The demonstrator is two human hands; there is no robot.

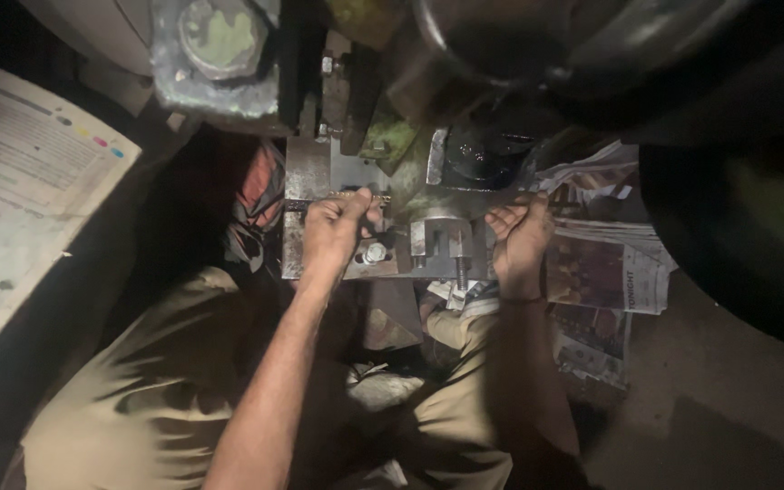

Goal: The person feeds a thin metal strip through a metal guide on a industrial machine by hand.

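Note:
A thin notched metal strip (pixel 297 204) lies across a steel press bed plate (pixel 306 172). My left hand (pixel 336 231) is closed around the strip at the plate's left half, next to a bolt head (pixel 374 254). My right hand (pixel 519 240) curls over the plate's right edge and seems to pinch the strip's far end, a dark thin line (pixel 563 203) running right from my fingers. Between my hands sits a grey clamp block (pixel 442 238) with two studs. The dark ram and die (pixel 483 154) hang just above the plate.
Folded newspapers (pixel 605 268) lie right of the plate. A large printed paper sheet (pixel 20 181) fills the left edge. A big dark wheel (pixel 737 227) curves along the right. A large hex nut (pixel 224 36) sits on the machine frame above. My knees in khaki trousers (pixel 165 399) are below.

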